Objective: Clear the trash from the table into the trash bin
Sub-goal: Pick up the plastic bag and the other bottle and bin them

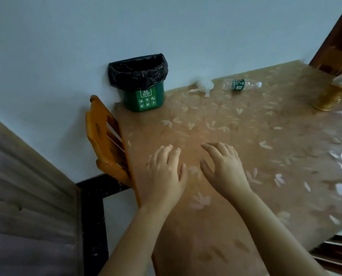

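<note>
In the head view both hands hover empty over the table [235, 136], fingers spread: the left hand [166, 172] on the trash bin's side, the right hand [225, 168] just beside it. The trash bin [141, 84], green and lined with a black bag, stands at the table's far corner. Right of the bin lies a crumpled white tissue [204, 85], probably soft and weightless, easy to pinch anywhere. Beyond it an empty-looking plastic bottle [240, 84] lies on its side; it looks light, smooth and likely to roll, best wrapped around its labelled middle.

Little green trash bin [143, 96] with a black liner sits upright on the table's [216, 136] far corner. Crumpled white tissue [204, 85] and an empty clear bottle [240, 84] lie nearby.
</note>
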Demonstrator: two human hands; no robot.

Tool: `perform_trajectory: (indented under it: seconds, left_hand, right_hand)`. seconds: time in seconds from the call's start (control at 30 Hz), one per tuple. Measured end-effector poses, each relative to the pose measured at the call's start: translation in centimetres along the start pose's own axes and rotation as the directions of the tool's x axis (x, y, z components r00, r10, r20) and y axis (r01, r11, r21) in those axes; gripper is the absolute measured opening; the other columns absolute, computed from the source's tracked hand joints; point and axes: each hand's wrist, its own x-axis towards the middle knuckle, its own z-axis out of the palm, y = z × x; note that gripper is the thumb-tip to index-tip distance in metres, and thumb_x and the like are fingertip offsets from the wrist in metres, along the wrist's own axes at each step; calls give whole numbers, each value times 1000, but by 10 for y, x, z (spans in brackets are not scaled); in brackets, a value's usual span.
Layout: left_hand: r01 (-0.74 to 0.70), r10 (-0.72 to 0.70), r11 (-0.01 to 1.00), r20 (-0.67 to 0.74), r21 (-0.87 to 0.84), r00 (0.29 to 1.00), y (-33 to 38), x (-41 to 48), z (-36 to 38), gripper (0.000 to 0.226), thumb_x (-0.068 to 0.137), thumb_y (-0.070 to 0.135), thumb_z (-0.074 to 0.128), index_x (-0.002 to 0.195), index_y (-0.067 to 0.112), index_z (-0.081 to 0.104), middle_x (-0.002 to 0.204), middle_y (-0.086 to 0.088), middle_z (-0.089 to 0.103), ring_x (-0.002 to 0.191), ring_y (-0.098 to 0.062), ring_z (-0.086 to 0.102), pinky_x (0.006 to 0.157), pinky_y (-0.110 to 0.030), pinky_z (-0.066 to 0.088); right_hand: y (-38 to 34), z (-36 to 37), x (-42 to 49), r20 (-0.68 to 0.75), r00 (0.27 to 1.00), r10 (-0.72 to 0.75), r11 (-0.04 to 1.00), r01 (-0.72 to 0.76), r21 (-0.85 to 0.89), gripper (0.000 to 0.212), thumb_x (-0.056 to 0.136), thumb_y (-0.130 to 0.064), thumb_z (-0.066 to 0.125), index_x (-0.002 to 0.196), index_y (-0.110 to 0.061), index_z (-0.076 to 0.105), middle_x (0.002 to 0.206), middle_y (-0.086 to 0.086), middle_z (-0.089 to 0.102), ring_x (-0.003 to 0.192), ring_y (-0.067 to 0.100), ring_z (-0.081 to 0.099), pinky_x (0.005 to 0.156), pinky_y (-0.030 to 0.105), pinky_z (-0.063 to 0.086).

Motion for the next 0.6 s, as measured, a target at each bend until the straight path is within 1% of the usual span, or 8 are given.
perform_trajectory:
  seconds: [0.03,0.13,0.3,0.4,0.5,0.6]
  left_hand:
    - [-15,15,1000,21,-21,1000,-16,-4,-7,43,84,31,40,116,8,56,120,-16,59,116,-33,49,95,-51,43]
    - [-59,61,997,39,-47,997,-60,-10,-31,38,82,24,50,114,5,57,118,-18,60,116,-35,50,93,-55,43]
    - [-143,145,988,46,-54,988,-108,-2,-63,37,81,21,55,115,6,57,119,-18,59,117,-35,49,94,-54,42]
    - [-187,190,981,50,-58,981,-123,9,-64,37,82,20,59,116,7,56,120,-18,59,117,-35,49,94,-55,42]
    - [-197,203,977,70,-83,977,-132,25,-58,38,82,18,63,118,8,56,122,-17,58,119,-34,48,95,-55,42]
    - [-211,221,971,90,-108,971,-140,46,-45,38,82,19,61,118,8,56,123,-16,58,119,-34,47,96,-55,41]
  right_hand:
    - [-15,7,-2,-11,1000,27,1000,-27,-6,39,79,-17,65,116,-9,56,111,12,62,104,34,53,94,52,40]
    - [-60,27,-5,-44,994,97,995,-98,-15,39,79,-17,65,116,-8,56,111,13,62,103,35,54,93,52,39]
    - [-111,47,0,-60,988,145,988,-148,-49,41,79,-18,66,117,-8,55,110,14,61,103,36,53,93,53,40]
    - [-123,55,9,-78,985,153,985,-159,-68,40,79,-18,65,116,-9,56,110,12,62,102,35,54,92,53,40]
    - [-125,63,23,-109,982,157,983,-166,-81,39,79,-18,66,115,-9,56,109,12,62,100,34,55,91,52,42]
    - [-118,73,42,-150,971,188,976,-201,-78,36,81,-22,59,114,-8,57,109,12,63,101,35,55,91,54,43]
